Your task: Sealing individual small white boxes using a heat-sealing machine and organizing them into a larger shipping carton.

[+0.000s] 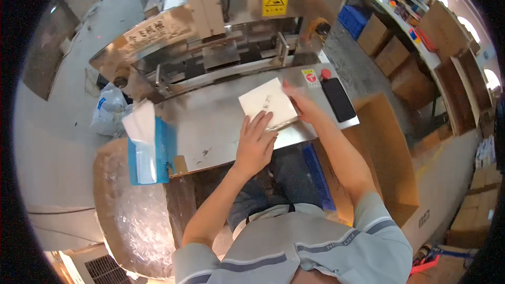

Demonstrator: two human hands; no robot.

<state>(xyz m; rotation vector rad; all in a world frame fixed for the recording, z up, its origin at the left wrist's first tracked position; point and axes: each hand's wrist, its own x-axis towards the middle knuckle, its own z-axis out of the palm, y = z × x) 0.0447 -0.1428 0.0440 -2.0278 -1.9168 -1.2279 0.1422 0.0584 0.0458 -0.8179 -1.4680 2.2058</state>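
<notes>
A white square packet (269,102) with small black print is tilted above the steel worktop (208,126). Clear film seems to show along its near edge. My left hand (255,144) holds its near left corner, fingers over the top face and thumb by the near edge. At the right side, my right hand (301,101) grips the packet; some of its fingers are hidden behind it. The worktop belongs to a metal machine, whose press opening (221,55) lies beyond the packet.
Left on the worktop's edge stands a blue holder (164,147) with white sheets or sleeves. A carton of crumpled clear plastic (142,221) sits below it. To the right are a black phone (338,99), a red button (326,74) and an open cardboard box (386,152).
</notes>
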